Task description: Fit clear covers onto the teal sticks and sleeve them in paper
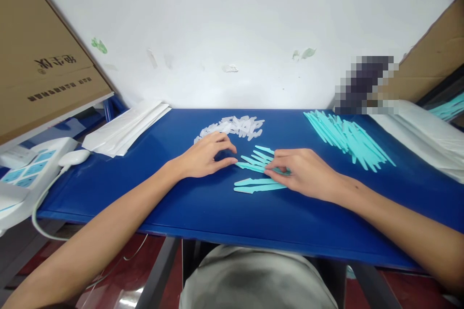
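Observation:
Several flat turquoise eyebrow razors (252,189) lie fanned out on the blue table in front of me. My right hand (299,171) is closed over their handle ends, thumb and fingers pinched on one eyebrow razor (250,167); the hand covers part of it. To the left, my left hand (210,154) hovers with thumb and forefinger apart, its thumb close to that razor's tip. Whether they touch I cannot tell. Just behind my left hand lies a heap of small translucent white blade caps (241,126), partly hidden by the fingers.
A larger pile of turquoise razors (348,137) lies at the back right, beside white plastic bags (420,130). White flat bags (125,128) lie at the back left. A power strip (39,169) with a plugged-in white cable and a cardboard box (47,58) stand left. A white wall (232,24) closes the back.

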### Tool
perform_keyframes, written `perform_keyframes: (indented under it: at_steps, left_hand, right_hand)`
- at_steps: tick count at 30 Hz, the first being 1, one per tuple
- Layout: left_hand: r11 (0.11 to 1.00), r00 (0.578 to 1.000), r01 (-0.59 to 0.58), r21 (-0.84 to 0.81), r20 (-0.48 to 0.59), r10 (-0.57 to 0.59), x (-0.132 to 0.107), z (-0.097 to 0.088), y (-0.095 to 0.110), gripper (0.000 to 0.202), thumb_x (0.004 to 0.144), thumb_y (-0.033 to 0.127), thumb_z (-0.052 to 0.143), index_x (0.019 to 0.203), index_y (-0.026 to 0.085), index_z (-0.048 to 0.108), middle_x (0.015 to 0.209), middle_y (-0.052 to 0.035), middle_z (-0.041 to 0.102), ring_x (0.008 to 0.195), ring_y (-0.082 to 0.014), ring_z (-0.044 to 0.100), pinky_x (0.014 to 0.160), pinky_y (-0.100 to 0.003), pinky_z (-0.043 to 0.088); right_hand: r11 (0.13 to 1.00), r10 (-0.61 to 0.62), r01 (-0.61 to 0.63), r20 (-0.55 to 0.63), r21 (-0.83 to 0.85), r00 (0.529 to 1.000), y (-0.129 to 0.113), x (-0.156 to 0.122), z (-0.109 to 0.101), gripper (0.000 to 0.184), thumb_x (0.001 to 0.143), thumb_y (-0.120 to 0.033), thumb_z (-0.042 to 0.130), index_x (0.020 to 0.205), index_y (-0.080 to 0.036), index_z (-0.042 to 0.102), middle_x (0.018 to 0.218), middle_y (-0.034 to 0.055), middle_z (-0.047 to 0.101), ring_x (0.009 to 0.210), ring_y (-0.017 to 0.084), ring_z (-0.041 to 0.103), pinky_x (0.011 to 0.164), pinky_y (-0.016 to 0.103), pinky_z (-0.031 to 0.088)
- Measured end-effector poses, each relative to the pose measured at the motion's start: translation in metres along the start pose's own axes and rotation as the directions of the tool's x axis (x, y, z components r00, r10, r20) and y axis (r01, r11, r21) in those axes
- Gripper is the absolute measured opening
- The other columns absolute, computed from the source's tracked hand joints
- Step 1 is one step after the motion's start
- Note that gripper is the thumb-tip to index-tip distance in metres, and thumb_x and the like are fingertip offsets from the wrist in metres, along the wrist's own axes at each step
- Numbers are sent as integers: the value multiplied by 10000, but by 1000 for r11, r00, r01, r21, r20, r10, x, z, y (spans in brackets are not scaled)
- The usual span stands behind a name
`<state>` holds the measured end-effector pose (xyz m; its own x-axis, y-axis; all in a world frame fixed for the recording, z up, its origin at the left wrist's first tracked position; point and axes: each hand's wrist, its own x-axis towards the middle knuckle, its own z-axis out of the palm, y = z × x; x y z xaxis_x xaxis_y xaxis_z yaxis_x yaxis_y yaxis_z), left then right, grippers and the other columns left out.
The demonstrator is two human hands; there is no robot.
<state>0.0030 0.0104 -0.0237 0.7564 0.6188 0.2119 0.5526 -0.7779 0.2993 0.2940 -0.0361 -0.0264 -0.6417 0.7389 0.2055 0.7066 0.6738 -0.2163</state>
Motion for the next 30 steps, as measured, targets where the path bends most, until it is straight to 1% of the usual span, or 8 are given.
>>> perform_keyframes:
  at_steps: [8,14,16,18,20,22,26,30]
  left_hand:
    - [1000,1000,-6,1,-2,6,0,-2,2,394,1059,501,432,1131,207,684,1092,-84,608,1040,-238,561,916,-378,432]
    - [1000,1000,9,-5,12,-9,-1,-5,3,388,1045,513,457,1149,213,679,1121,-91,599,1068,-252,555,941,-395,441]
    - [1000,1000,13,-16,14,-12,-1,-4,6,406,1020,546,498,1214,227,657,1176,-100,587,1110,-267,546,971,-418,446]
    - [999,1000,11,-38,22,-10,-1,-1,12,487,980,588,556,1328,251,600,1289,-118,553,1195,-295,518,1021,-457,440]
    - [999,999,10,-54,37,-8,0,5,20,606,954,623,581,1446,276,508,1425,-142,481,1305,-333,457,1082,-511,409]
    - [999,999,7,-52,54,-4,1,12,28,667,970,634,543,1524,286,413,1524,-163,397,1395,-361,380,1125,-556,367]
    - [1000,997,-7,-18,82,8,3,23,37,677,1008,637,448,1563,263,347,1592,-187,312,1474,-390,279,1157,-609,306]
    - [1000,995,4,4,105,-4,4,24,33,734,982,690,450,1562,253,346,1604,-199,295,1486,-403,252,1156,-634,285]
  right_hand:
    - [998,-31,30,11,49,999,-3,0,1,253,952,-293,549,852,-208,765,758,21,679,606,122,567,587,264,365]
    - [999,-4,5,-33,32,999,-1,1,3,222,953,-303,559,892,-219,755,747,12,672,579,121,550,574,257,357]
    - [999,-12,14,-38,32,999,1,1,4,227,958,-315,558,898,-223,757,735,12,669,568,122,552,571,257,358]
    - [999,-25,26,-35,28,999,1,2,4,253,970,-327,542,921,-224,767,746,20,679,570,126,563,567,261,358]
    - [999,-39,39,-26,19,999,2,2,4,285,986,-334,520,957,-225,782,764,31,692,585,133,577,567,266,361]
    - [999,-48,49,-9,13,999,3,2,3,309,998,-345,508,978,-227,793,768,37,698,601,139,585,571,270,363]
    - [998,-52,51,28,30,998,4,2,1,330,1009,-388,518,1000,-223,804,778,40,697,634,146,602,591,269,371]
    - [997,-60,59,34,51,998,5,2,1,329,994,-424,560,1025,-215,812,765,39,691,624,144,601,592,265,373]
